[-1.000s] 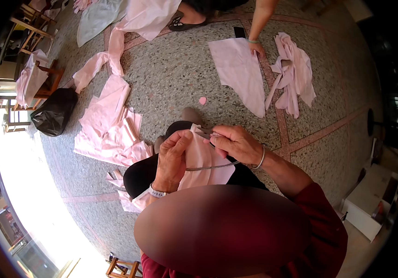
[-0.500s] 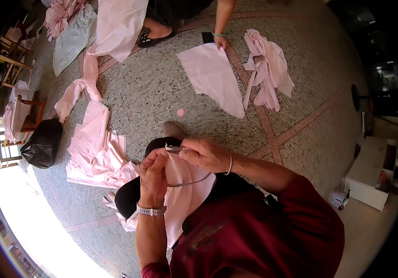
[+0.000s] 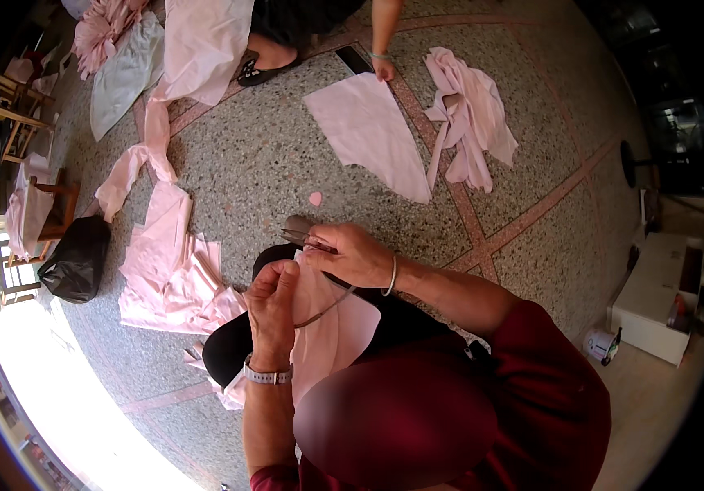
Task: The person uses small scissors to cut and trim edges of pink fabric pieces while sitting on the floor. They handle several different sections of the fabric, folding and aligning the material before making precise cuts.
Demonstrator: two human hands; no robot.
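Pink cloth (image 3: 337,327) is draping over the black-clad lap (image 3: 405,329); the left hand (image 3: 270,296) is pinching its far edge, while the right hand (image 3: 354,255) is grasping scissors (image 3: 313,242) just beyond. Keeping that edge taut and angling the scissors off the left hand is probably helping.
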